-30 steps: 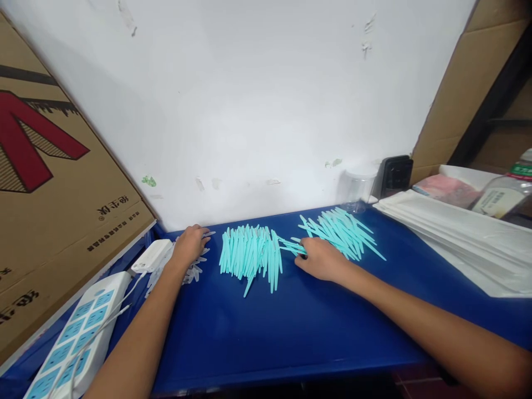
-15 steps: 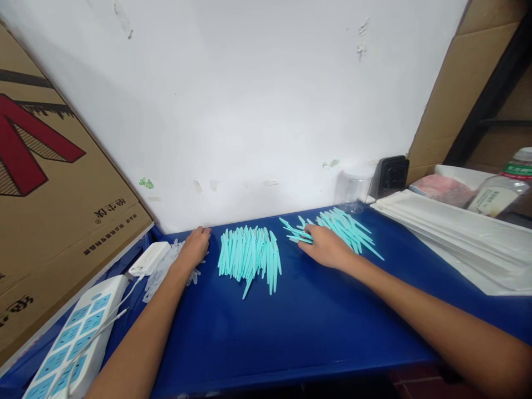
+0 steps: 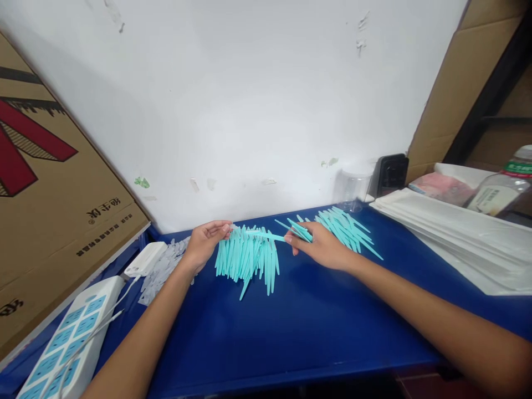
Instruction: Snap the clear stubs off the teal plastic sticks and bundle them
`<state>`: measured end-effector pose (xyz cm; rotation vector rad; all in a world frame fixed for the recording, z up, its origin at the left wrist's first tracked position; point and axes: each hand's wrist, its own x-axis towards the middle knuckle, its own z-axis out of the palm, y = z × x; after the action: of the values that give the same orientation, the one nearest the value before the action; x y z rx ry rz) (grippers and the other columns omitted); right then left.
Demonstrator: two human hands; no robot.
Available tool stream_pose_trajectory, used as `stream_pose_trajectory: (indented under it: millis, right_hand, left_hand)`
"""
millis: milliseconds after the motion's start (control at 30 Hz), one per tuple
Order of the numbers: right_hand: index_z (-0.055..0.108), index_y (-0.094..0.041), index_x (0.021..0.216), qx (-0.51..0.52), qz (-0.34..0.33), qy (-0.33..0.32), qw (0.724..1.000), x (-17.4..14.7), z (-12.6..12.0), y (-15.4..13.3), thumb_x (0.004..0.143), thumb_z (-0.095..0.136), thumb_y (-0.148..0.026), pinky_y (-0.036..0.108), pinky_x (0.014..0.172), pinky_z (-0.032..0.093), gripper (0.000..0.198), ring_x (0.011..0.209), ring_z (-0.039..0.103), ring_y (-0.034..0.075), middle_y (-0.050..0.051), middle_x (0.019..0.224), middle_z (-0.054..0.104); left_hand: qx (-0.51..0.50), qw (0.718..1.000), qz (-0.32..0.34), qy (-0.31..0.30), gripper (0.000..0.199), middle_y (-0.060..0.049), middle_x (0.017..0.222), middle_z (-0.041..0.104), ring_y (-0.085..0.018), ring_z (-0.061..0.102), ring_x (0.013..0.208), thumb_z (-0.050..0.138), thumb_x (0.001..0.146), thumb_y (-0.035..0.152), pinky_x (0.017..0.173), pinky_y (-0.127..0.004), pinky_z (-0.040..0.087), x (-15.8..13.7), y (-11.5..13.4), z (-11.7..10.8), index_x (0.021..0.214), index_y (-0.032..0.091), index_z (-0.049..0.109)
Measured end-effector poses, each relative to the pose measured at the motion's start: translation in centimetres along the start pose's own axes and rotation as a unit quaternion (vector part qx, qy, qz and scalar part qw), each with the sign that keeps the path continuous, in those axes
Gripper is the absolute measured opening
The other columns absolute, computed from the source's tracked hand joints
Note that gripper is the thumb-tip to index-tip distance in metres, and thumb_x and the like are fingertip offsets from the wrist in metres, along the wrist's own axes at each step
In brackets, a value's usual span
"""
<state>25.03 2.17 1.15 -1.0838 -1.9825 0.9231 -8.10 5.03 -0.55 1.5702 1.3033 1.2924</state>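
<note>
My right hand (image 3: pixel 322 246) is closed round several thin teal eyebrow razors (image 3: pixel 300 230). From its fingertips one razor (image 3: pixel 266 235) points left toward my left hand (image 3: pixel 210 241). The left thumb and fingers are pinched together on a small clear plastic cap (image 3: pixel 234 226), close to the tip of that razor; whether the two touch I cannot tell. Below the held razor lies a row of teal razors (image 3: pixel 245 257) on the blue table. Behind my right hand spreads another heap of teal razors (image 3: pixel 344 230). Loose clear caps (image 3: pixel 162 271) lie beside my left forearm.
On the left are a white power strip (image 3: pixel 75 338) with cables, a white box-shaped device (image 3: pixel 145 259) and a large cardboard box (image 3: pixel 62 221). White sheets or bags (image 3: pixel 457 238), a clear tub (image 3: pixel 355 188) and a bottle (image 3: pixel 499 194) stand at the right. A white wall (image 3: pixel 249 111) rises behind.
My left hand has lifted off the clear caps and moved right with one pinched. In my right hand one razor now sticks out leftward, over the row.
</note>
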Motion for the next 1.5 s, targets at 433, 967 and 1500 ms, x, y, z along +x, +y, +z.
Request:
stream_pose_trajectory:
  millis: [433,967,1500]
  right_hand:
    - [0.068,-0.020,0.083,0.021,-0.038,0.047,0.998,0.6,-0.1,0.9,0.095,0.058,-0.047,0.034,0.083,0.047,0.031,0.079,0.068,0.021,0.001,0.074,0.073]
    - [0.069,-0.021,0.083,0.011,-0.038,0.066,0.997,0.6,-0.2,1.1,0.095,0.059,-0.048,0.034,0.084,0.048,0.031,0.080,0.070,0.023,0.002,0.077,0.074]
    - [0.069,-0.021,0.077,-0.043,-0.063,-0.082,0.994,0.0,-0.6,0.7,0.095,0.061,-0.045,0.027,0.062,0.042,0.031,0.061,0.061,0.016,-0.001,0.069,0.072]
  left_hand:
    - [-0.016,1.000,-0.014,0.000,0.046,-0.011,0.087,0.079,-0.020,0.069,0.074,0.083,0.074,0.054,0.076,-0.034,0.057,-0.7,0.5,1.6,0.095,0.013,0.080]
    - [-0.019,0.999,-0.034,-0.030,0.037,-0.010,0.088,0.080,-0.019,0.069,0.076,0.081,0.079,0.049,0.079,-0.033,0.056,-1.2,1.3,2.2,0.095,0.016,0.081]
    - [0.092,0.992,0.027,-0.086,0.037,-0.008,0.082,0.080,-0.022,0.070,0.070,0.074,0.084,0.051,0.067,-0.033,0.054,-2.6,2.0,4.3,0.101,0.018,0.082]
